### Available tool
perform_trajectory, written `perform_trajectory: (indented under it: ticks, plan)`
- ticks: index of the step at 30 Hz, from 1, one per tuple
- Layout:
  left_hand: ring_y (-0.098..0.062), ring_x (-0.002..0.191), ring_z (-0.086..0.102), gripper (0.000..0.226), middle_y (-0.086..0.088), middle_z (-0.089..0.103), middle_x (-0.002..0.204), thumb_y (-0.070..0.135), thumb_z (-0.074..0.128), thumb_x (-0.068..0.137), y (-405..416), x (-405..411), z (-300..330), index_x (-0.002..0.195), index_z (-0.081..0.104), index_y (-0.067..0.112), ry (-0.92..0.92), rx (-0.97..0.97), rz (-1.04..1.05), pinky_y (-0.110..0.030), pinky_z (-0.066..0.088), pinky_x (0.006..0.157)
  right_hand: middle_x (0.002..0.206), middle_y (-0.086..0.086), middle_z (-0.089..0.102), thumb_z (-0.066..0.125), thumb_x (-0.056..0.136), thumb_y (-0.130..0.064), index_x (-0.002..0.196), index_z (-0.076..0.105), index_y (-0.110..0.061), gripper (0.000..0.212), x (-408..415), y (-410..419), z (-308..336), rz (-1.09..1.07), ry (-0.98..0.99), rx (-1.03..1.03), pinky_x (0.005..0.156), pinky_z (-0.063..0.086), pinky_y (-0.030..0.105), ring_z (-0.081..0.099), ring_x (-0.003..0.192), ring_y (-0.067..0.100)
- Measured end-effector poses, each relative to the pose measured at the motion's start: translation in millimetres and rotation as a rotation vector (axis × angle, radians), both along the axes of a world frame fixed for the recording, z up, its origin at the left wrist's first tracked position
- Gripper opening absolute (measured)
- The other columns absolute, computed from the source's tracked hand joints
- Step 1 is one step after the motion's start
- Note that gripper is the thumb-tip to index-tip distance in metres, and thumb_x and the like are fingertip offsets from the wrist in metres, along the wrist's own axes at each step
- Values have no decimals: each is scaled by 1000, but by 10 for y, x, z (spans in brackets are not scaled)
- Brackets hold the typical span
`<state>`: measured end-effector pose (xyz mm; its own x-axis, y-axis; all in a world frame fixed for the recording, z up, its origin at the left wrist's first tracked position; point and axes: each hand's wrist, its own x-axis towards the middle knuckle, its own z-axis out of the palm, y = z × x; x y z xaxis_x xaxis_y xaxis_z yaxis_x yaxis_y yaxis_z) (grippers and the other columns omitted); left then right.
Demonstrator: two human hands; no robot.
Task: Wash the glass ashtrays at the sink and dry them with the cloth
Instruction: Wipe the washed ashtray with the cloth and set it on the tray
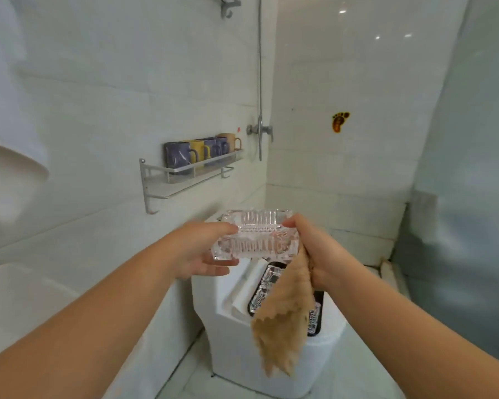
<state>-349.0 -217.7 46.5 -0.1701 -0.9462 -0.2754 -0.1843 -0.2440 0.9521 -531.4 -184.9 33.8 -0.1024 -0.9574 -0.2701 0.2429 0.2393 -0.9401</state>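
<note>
two bare forearms reach in from the bottom corners. the left hand [198,250] grips one clear glass ashtray [255,234] from its left side, thumb on the rim, fingers curled beneath. the right hand [319,254] meets the ashtray's right edge and clutches one tan cloth [283,321], which hangs down from the fist in a long, zigzag-edged fold. the ashtray is square, ribbed, held up in the air and tipped so its hollow faces the camera.

below the hands stands one white toilet [242,335]. on it lies one black tray [317,306], partly hidden by the cloth. at least two more glass ashtrays rest in that tray: one [267,286] left of the cloth, another [313,318] showing at the cloth's right edge. whether others lie behind the cloth cannot be told.

at the left edge, one white sink [18,286] juts in, well apart from the held ashtray.

farther off, one metal shelf [185,180] is fixed to the tiled wall, carrying four mugs in a row: purple [177,156], yellow [199,149], purple [216,145], beige [228,141]. right of them sits one shower tap [260,129] with a hose rising from it. one orange footprint sticker [340,121] is on the right wall. one metal rack [226,4] shows at the top edge.
</note>
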Motion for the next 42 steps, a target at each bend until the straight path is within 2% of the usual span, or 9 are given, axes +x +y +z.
perform_trajectory:
  ticks: [3,6,9,14,18,23,32,37,42]
  plan:
    - [-23,62,70,21,-18,68,104,7,61,91,-267,-499,-217,111,58,2,64,80,-65,-25,52,45,56,7,63,55,90,-27,92,60,-6,23,-462,-66,-141,-73,68,19,58,46,29,56,59,22]
    - [-27,71,65,11,-25,63,108,-5,52,90,-506,-1007,-473,100,56,-3,41,90,-98,-25,52,43,52,4,63,51,93,-31,91,61,-7,26,-896,-153,-352,-134,169,97,52,44,23,55,54,17]
    - [-29,82,62,15,-25,57,115,-9,51,87,-788,-1538,-800,100,56,-4,1,82,-162,-26,54,47,76,9,59,53,91,-37,108,62,-10,34,-1370,-382,-700,-188,197,177,47,44,21,52,55,16]
    - [-22,75,58,20,-20,62,101,-9,52,88,-1265,-2189,-1338,108,57,-7,-37,65,-241,-26,54,48,116,14,58,57,92,-33,118,53,-6,39,-1952,-770,-1248,-264,290,217,88,50,37,58,102,28]
    - [-20,65,58,6,-13,58,82,-5,55,88,-1827,-2616,-1843,86,58,0,-160,-2,-297,-29,54,50,112,13,59,58,92,-20,115,54,-5,28,-2359,-1269,-1821,-321,389,200,80,43,32,55,94,21]
    - [-19,60,45,15,-1,44,76,5,55,85,-2629,-2942,-2630,78,48,15,-405,-165,-371,-25,44,54,98,14,64,57,89,-17,104,59,-7,18,-2682,-1968,-2495,-356,463,241,68,47,31,55,76,14]
    - [-17,50,27,34,-3,30,57,2,58,80,-3740,-3258,-3688,60,33,14,-653,-331,-412,-27,19,51,66,3,45,56,86,-13,89,59,-3,10,-2975,-3074,-3483,-349,539,259,54,35,25,41,59,15]
    - [-16,50,27,39,-5,34,59,-4,55,80,-4043,-3308,-4049,56,30,14,-760,-386,-384,-26,20,48,55,-1,29,52,85,-8,59,32,-13,34,-2996,-3514,-3895,-290,717,305,44,23,23,28,49,13]
    - [-17,59,45,24,-5,46,66,-5,58,81,-4088,-3315,-4290,66,44,8,-892,-413,-396,-31,42,54,62,-1,44,56,88,-18,62,44,-16,28,-2952,-3703,-4209,-188,849,385,45,32,19,40,52,11]
